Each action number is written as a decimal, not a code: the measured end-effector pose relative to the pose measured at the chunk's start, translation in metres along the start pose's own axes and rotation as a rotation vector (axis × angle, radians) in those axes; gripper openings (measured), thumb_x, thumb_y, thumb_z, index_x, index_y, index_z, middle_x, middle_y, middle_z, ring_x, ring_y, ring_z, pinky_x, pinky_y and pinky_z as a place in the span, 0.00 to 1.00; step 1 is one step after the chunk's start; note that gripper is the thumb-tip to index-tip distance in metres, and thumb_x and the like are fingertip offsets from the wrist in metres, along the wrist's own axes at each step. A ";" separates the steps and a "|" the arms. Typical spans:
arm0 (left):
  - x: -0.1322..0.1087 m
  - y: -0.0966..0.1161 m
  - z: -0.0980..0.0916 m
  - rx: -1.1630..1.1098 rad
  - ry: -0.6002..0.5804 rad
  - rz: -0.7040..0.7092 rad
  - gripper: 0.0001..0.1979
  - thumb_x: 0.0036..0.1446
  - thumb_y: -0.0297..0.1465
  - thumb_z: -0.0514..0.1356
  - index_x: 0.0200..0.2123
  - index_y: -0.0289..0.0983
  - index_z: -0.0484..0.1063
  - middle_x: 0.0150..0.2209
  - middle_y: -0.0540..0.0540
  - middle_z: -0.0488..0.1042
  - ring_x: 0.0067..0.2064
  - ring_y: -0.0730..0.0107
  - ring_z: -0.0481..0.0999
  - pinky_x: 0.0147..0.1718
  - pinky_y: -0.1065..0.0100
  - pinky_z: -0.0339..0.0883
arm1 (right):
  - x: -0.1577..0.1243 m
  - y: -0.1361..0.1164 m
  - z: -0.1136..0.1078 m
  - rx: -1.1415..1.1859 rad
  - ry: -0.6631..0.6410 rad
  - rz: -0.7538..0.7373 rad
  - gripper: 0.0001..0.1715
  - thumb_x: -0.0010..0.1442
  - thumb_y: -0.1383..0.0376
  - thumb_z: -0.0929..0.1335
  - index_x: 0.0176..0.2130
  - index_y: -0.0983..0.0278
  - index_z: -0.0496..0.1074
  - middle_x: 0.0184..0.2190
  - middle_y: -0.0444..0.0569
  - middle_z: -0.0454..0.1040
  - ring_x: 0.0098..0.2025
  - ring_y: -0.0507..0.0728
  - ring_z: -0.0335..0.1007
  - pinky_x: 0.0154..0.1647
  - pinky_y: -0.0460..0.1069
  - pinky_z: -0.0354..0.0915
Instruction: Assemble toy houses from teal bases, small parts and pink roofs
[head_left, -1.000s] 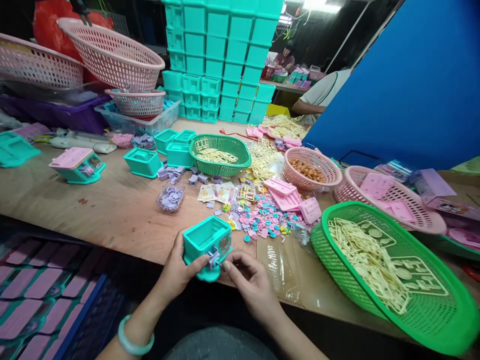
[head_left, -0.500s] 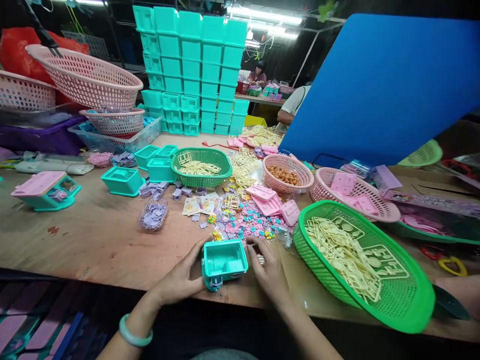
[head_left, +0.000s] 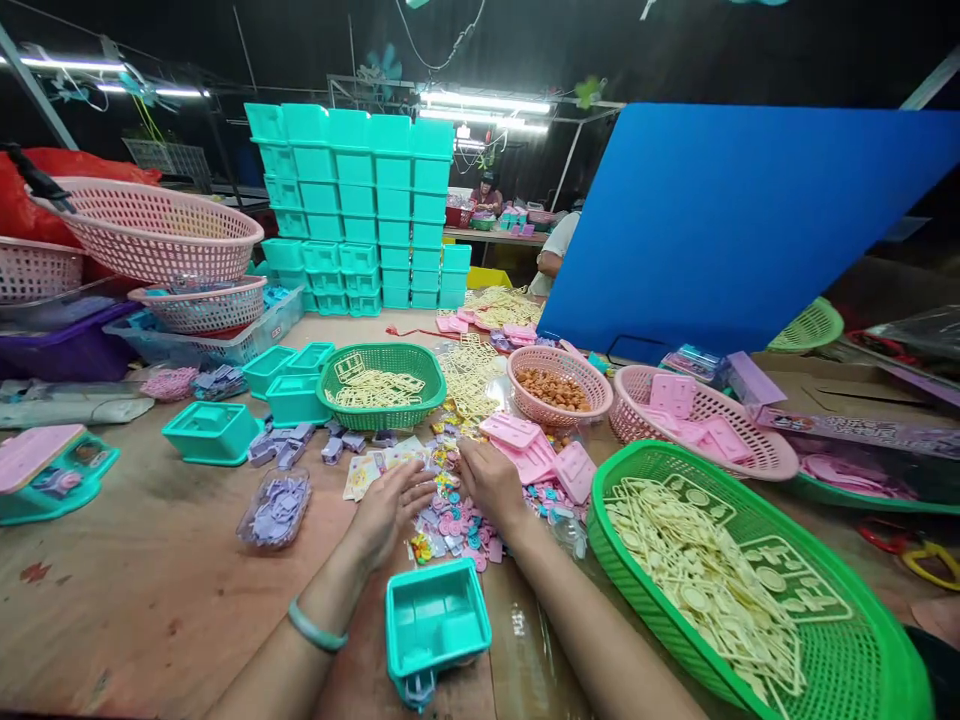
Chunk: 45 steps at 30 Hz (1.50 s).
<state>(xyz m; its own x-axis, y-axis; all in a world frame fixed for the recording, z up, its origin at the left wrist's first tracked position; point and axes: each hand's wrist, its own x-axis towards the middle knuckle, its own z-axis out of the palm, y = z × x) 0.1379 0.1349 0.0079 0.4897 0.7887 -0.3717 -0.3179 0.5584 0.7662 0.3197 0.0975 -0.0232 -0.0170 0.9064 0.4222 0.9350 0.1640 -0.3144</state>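
Observation:
My left hand (head_left: pixel 388 512) hovers over the near edge of the small parts with its fingers stretched out, holding nothing. Beside it, my right hand (head_left: pixel 493 482) reaches into the heap of small pink and blue pieces (head_left: pixel 457 525), fingers extended and their tips partly hidden among the bits. A turquoise plastic box (head_left: pixel 437 615), open at the top, stands on the table just below both hands, untouched. Printed sticker sheets (head_left: pixel 367 474) lie past my left hand. Pink flat panels (head_left: pixel 529 450) rest right beyond my right hand.
A green basket (head_left: pixel 870 620) of cream-coloured parts takes up the right. Farther back are another green basket (head_left: pixel 382 410), a pink basket (head_left: pixel 559 410) of brown pieces and stacked turquoise boxes (head_left: pixel 352 210). A clear tub (head_left: pixel 274 510) of purple pieces sits left. A blue board (head_left: pixel 735 230) leans behind.
Both hands have let go of or moved off the turquoise box and gone forward to the small parts. The box now stands alone. The camera view has tilted up.

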 end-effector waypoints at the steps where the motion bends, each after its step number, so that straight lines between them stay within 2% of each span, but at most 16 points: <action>1: 0.012 0.001 0.005 -0.045 -0.029 -0.042 0.14 0.59 0.37 0.66 0.44 0.34 0.73 0.42 0.36 0.81 0.40 0.61 0.83 0.44 0.61 0.76 | -0.004 -0.005 -0.004 0.047 0.007 -0.050 0.18 0.66 0.71 0.60 0.49 0.65 0.75 0.46 0.59 0.80 0.50 0.61 0.75 0.55 0.57 0.67; 3: 0.036 0.000 0.012 -0.131 -0.077 -0.097 0.08 0.60 0.31 0.63 0.40 0.33 0.72 0.35 0.40 0.81 0.31 0.66 0.81 0.35 0.65 0.76 | -0.003 -0.012 -0.011 0.187 -0.025 -0.117 0.15 0.65 0.68 0.63 0.48 0.60 0.76 0.46 0.52 0.81 0.50 0.59 0.76 0.56 0.55 0.67; 4: 0.046 -0.001 0.014 -0.165 -0.088 -0.105 0.04 0.59 0.26 0.62 0.39 0.33 0.72 0.32 0.42 0.80 0.29 0.68 0.80 0.33 0.68 0.76 | 0.004 -0.011 -0.014 0.240 -0.042 -0.072 0.14 0.65 0.66 0.64 0.46 0.59 0.77 0.45 0.49 0.82 0.49 0.58 0.77 0.55 0.53 0.68; 7: 0.066 -0.004 0.019 -0.195 -0.081 -0.079 0.08 0.56 0.19 0.59 0.39 0.32 0.72 0.32 0.44 0.80 0.30 0.69 0.80 0.31 0.71 0.75 | 0.047 0.013 -0.018 0.198 -0.011 0.315 0.17 0.69 0.62 0.61 0.47 0.61 0.77 0.47 0.52 0.81 0.50 0.58 0.76 0.55 0.52 0.67; 10: 0.070 -0.006 0.019 -0.217 -0.080 -0.075 0.10 0.56 0.18 0.58 0.41 0.34 0.72 0.35 0.43 0.81 0.31 0.69 0.81 0.29 0.71 0.74 | 0.102 0.056 -0.010 0.090 0.005 0.514 0.21 0.67 0.63 0.64 0.55 0.69 0.72 0.55 0.64 0.75 0.60 0.66 0.68 0.63 0.60 0.59; 12: 0.067 -0.006 0.019 -0.228 -0.080 -0.076 0.08 0.57 0.20 0.59 0.39 0.34 0.72 0.35 0.43 0.81 0.31 0.68 0.81 0.28 0.71 0.75 | 0.126 0.077 0.001 0.053 -0.046 0.604 0.28 0.60 0.60 0.70 0.56 0.70 0.71 0.53 0.67 0.74 0.60 0.71 0.66 0.63 0.65 0.57; 16: 0.059 0.000 0.016 -0.235 -0.097 -0.103 0.06 0.57 0.21 0.59 0.38 0.31 0.72 0.37 0.38 0.81 0.36 0.60 0.84 0.33 0.64 0.79 | 0.136 0.088 0.016 0.006 -0.086 0.680 0.38 0.55 0.54 0.75 0.58 0.70 0.68 0.54 0.69 0.69 0.60 0.76 0.64 0.60 0.69 0.57; 20: 0.050 0.005 0.015 -0.251 -0.127 -0.089 0.13 0.54 0.19 0.60 0.43 0.33 0.71 0.44 0.38 0.81 0.42 0.57 0.84 0.39 0.60 0.80 | 0.120 0.080 0.007 -0.012 -0.014 0.611 0.36 0.60 0.58 0.71 0.63 0.66 0.65 0.59 0.64 0.65 0.62 0.68 0.62 0.63 0.60 0.58; 24: 0.039 0.006 0.015 -0.280 -0.134 -0.034 0.19 0.51 0.17 0.61 0.48 0.34 0.71 0.44 0.39 0.81 0.43 0.58 0.84 0.41 0.61 0.80 | 0.099 0.072 -0.015 -0.009 0.182 0.514 0.33 0.62 0.61 0.70 0.63 0.70 0.65 0.63 0.64 0.65 0.66 0.68 0.57 0.69 0.60 0.52; 27: 0.030 0.009 0.018 -0.311 -0.095 0.028 0.25 0.51 0.16 0.59 0.53 0.37 0.69 0.43 0.41 0.82 0.44 0.59 0.84 0.43 0.61 0.79 | 0.072 0.051 -0.025 0.137 0.406 0.408 0.32 0.59 0.58 0.73 0.58 0.71 0.70 0.59 0.65 0.70 0.63 0.68 0.64 0.67 0.62 0.57; 29: 0.022 0.013 0.022 -0.352 -0.067 0.049 0.27 0.53 0.16 0.57 0.55 0.39 0.68 0.45 0.42 0.82 0.45 0.59 0.84 0.45 0.59 0.79 | 0.047 0.027 -0.024 0.283 0.471 0.342 0.32 0.60 0.54 0.73 0.58 0.67 0.71 0.59 0.62 0.72 0.61 0.66 0.67 0.64 0.63 0.63; 34: -0.015 0.026 0.053 -0.453 -0.035 -0.014 0.24 0.56 0.16 0.52 0.54 0.33 0.71 0.43 0.38 0.82 0.47 0.58 0.83 0.48 0.56 0.78 | -0.016 -0.037 -0.026 0.437 0.478 0.225 0.31 0.60 0.54 0.74 0.59 0.62 0.71 0.57 0.57 0.74 0.60 0.63 0.69 0.63 0.61 0.65; 37: -0.041 0.024 0.080 -0.341 -0.045 -0.035 0.18 0.60 0.18 0.54 0.51 0.31 0.75 0.43 0.38 0.83 0.48 0.58 0.83 0.48 0.60 0.78 | -0.042 -0.062 -0.045 0.415 0.518 0.255 0.33 0.58 0.55 0.75 0.59 0.62 0.70 0.55 0.56 0.76 0.58 0.63 0.71 0.61 0.60 0.67; 39: -0.055 0.018 0.097 -0.250 -0.017 -0.001 0.15 0.62 0.20 0.57 0.49 0.33 0.76 0.44 0.40 0.83 0.48 0.60 0.83 0.48 0.63 0.78 | -0.059 -0.071 -0.063 0.374 0.474 0.209 0.38 0.57 0.53 0.76 0.62 0.61 0.67 0.57 0.56 0.75 0.60 0.63 0.70 0.63 0.60 0.66; 42: -0.072 0.002 0.120 -0.183 0.012 -0.007 0.13 0.64 0.21 0.56 0.49 0.34 0.76 0.44 0.41 0.83 0.46 0.62 0.83 0.45 0.65 0.79 | -0.091 -0.064 -0.097 0.338 0.337 0.123 0.43 0.59 0.52 0.75 0.67 0.60 0.61 0.63 0.56 0.69 0.66 0.63 0.64 0.66 0.60 0.63; 45: -0.086 -0.021 0.137 -0.134 -0.039 -0.107 0.14 0.64 0.20 0.55 0.49 0.33 0.76 0.44 0.39 0.83 0.43 0.61 0.84 0.42 0.63 0.81 | -0.132 -0.023 -0.144 0.315 0.271 0.247 0.23 0.66 0.59 0.69 0.60 0.58 0.71 0.55 0.51 0.77 0.56 0.58 0.74 0.58 0.56 0.70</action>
<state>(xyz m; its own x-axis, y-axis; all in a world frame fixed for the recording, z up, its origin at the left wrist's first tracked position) 0.2138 0.0200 0.0962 0.5565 0.7141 -0.4247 -0.3662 0.6697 0.6461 0.3518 -0.0825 0.0508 0.3248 0.8055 0.4956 0.7456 0.1044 -0.6582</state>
